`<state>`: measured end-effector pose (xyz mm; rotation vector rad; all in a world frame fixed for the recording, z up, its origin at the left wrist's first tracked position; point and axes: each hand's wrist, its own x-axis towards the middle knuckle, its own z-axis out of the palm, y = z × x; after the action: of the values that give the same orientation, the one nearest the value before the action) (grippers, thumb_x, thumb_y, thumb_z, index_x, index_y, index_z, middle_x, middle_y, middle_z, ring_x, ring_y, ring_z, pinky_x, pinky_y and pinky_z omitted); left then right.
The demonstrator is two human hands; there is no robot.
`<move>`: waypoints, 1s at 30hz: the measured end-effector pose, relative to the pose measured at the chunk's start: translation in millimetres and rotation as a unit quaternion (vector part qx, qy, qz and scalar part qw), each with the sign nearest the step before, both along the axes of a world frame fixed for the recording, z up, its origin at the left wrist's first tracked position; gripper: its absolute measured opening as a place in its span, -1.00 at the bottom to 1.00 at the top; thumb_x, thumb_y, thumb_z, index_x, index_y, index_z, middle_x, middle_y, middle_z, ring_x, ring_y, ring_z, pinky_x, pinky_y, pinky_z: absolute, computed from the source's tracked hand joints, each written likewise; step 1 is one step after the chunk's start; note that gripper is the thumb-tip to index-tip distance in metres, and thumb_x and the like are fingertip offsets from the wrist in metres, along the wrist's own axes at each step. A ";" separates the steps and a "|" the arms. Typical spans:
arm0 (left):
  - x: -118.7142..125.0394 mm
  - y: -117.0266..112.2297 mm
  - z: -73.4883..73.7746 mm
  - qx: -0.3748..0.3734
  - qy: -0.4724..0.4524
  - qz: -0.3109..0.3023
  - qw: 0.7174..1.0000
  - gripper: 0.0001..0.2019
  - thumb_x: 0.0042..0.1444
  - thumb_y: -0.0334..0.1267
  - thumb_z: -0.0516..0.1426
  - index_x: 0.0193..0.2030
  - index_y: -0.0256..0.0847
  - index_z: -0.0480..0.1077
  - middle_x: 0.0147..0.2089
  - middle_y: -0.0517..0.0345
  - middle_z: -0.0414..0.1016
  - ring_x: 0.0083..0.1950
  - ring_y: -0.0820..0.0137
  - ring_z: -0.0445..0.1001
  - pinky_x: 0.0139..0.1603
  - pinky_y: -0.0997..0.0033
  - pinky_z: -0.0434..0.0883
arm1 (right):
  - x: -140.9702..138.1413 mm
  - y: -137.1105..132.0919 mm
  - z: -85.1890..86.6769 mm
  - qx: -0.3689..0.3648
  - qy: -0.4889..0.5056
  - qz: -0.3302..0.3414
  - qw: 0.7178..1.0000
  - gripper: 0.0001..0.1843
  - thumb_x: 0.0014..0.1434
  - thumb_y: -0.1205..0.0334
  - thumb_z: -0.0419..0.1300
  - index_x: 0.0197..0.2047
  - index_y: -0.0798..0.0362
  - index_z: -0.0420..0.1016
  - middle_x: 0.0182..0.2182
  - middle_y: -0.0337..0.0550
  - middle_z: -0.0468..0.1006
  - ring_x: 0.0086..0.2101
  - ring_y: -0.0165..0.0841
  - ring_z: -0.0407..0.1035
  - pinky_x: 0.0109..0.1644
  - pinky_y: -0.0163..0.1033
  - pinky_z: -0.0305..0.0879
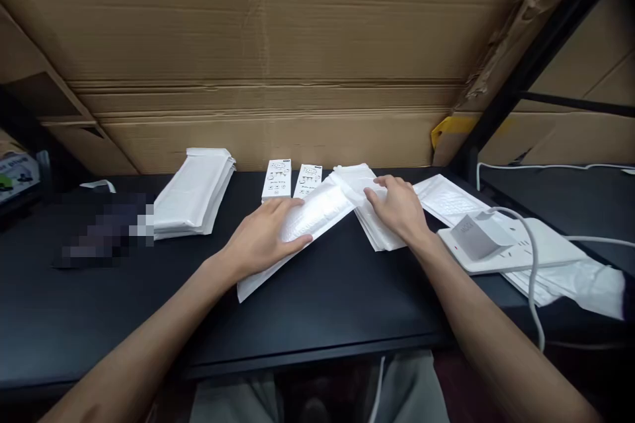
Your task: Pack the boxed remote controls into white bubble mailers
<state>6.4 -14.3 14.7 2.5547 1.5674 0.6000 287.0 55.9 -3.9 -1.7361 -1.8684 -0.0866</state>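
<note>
I have two hands on the black table (317,317). My left hand (262,238) lies flat on a white padded mailer (317,215). The hand is open and not clenched, and the fingers point to the right. The mailer is soft and puffy, with small bubbles that show through, and it lies at a slant on the table. Its top end reaches the pile by my right hand, and its low end sticks out toward me.

My right hand (397,208) sits on a pile of white mailers (377,228). The fingers curve over the pile, but I cannot tell if they pinch it or just rest on it. I cannot count the mailers in this pile.

Behind my hands stand two white boxes (276,180) with little drawings on them, side by side. To the left is one more neat pile of white mailers (193,192). I cannot count that pile either. Next to it is a dark blurred patch (106,228), and I cannot tell what it is.

On the right is one flat white power strip (510,244) with one small gray card (476,234) on top. A white cord (533,264) curves over it. The strip lies on more white mailers (580,284). A big brown cardboard sheet (258,26) stands behind the table, and it has one yellow tape strip (456,125).
</note>
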 end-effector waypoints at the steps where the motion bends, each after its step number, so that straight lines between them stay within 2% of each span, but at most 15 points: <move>1: 1.1 -0.5 1.3 0.006 -0.009 0.000 1.000 -0.41 0.17 0.16 0.07 0.24 -0.13 0.21 0.23 -0.02 0.34 0.22 0.10 0.34 0.18 0.06 0.34 | 1.7 0.4 -1.4 -0.024 -0.032 -0.016 0.999 -0.47 0.22 -0.08 0.07 0.05 0.16 0.43 -0.09 0.17 0.50 -0.05 -0.03 0.36 0.03 0.00 0.23; 5: 3.5 -2.6 12.0 0.032 -0.036 0.021 0.999 -0.47 0.17 0.14 0.07 0.20 -0.05 0.27 0.22 0.03 0.30 0.13 0.14 0.41 0.14 0.10 0.37 | 2.4 -1.1 -4.9 -0.095 -0.085 -0.036 0.991 -0.31 0.15 -0.23 0.09 0.12 0.16 0.39 -0.08 0.21 0.49 -0.07 0.01 0.38 -0.05 -0.02 0.25; 9: -7.2 -0.4 33.2 0.080 -0.034 0.100 0.991 -0.48 0.15 0.16 0.08 0.16 -0.04 0.32 0.15 0.04 0.32 0.08 0.15 0.41 0.14 0.10 0.36 | 0.2 -2.2 -4.1 -0.104 -0.099 -0.043 0.989 -0.32 0.14 -0.19 0.12 0.15 0.14 0.35 -0.09 0.20 0.48 -0.09 0.01 0.39 -0.09 -0.04 0.25; 13: -36.8 8.3 60.4 0.089 0.014 0.226 0.970 -0.40 0.12 0.26 0.05 0.15 -0.08 0.36 0.10 -0.05 0.33 0.00 0.06 0.44 0.08 -0.02 0.37 | -0.2 -3.3 -1.1 -0.082 -0.099 -0.052 0.990 -0.33 0.14 -0.12 0.15 0.18 0.16 0.31 -0.10 0.20 0.47 -0.11 -0.01 0.40 -0.08 -0.04 0.25; 15: -56.3 14.8 73.9 0.067 0.055 0.273 0.958 -0.36 0.14 0.31 -0.03 0.18 -0.07 0.35 0.10 -0.11 0.31 0.06 -0.04 0.41 0.07 -0.14 0.34 | 0.4 -4.1 0.2 -0.071 -0.097 -0.055 0.991 -0.34 0.13 -0.07 0.18 0.19 0.16 0.29 -0.10 0.19 0.46 -0.11 -0.01 0.40 -0.08 -0.05 0.25; 19: -97.0 33.0 93.1 0.011 0.092 0.364 0.927 -0.20 0.02 0.45 -0.08 0.22 -0.07 0.32 0.14 -0.14 0.27 0.08 -0.13 0.37 0.03 -0.24 0.32 | 1.6 -4.9 2.7 -0.059 -0.091 -0.058 0.992 -0.35 0.12 0.00 0.20 0.21 0.14 0.27 -0.09 0.16 0.45 -0.10 -0.03 0.40 -0.09 -0.06 0.26; 21: -116.0 43.6 94.5 -0.010 0.088 0.389 0.917 -0.11 -0.07 0.52 -0.09 0.22 -0.07 0.32 0.16 -0.13 0.26 0.11 -0.17 0.33 0.03 -0.29 0.29 | 1.8 -5.0 4.1 -0.052 -0.081 -0.058 0.994 -0.36 0.13 0.03 0.20 0.21 0.13 0.26 -0.08 0.15 0.44 -0.08 -0.02 0.39 -0.08 -0.06 0.27; 23: -132.1 52.6 89.0 -0.018 0.075 0.398 0.914 -0.06 -0.16 0.57 -0.05 0.19 -0.09 0.34 0.11 -0.09 0.28 0.12 -0.19 0.30 0.04 -0.32 0.26 | 1.6 -5.1 5.7 -0.037 -0.055 -0.056 0.996 -0.38 0.13 0.05 0.20 0.21 0.12 0.27 -0.07 0.14 0.43 -0.05 -0.01 0.37 -0.04 -0.04 0.27; 26: -147.9 59.3 71.4 -0.017 0.048 0.386 0.921 -0.05 -0.27 0.58 0.03 0.12 -0.08 0.37 0.02 0.02 0.28 0.12 -0.21 0.28 0.04 -0.32 0.23 | -0.9 -6.0 7.2 -0.003 0.012 -0.031 0.999 -0.41 0.13 0.09 0.20 0.20 0.12 0.27 -0.03 0.14 0.40 0.00 -0.02 0.34 0.04 -0.04 0.26; 30: -152.3 56.8 51.6 -0.020 0.019 0.340 0.940 -0.12 -0.26 0.55 0.08 0.09 -0.01 0.36 0.03 0.10 0.24 0.12 -0.21 0.27 0.05 -0.31 0.19 | -9.7 -9.9 6.1 0.003 0.067 0.023 0.997 -0.42 0.12 0.08 0.21 0.18 0.10 0.29 0.01 0.10 0.37 0.03 -0.07 0.33 0.10 -0.04 0.24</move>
<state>-145.9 42.5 66.3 1.9542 2.4501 0.5491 277.3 46.0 2.2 -1.6518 -1.8074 0.0420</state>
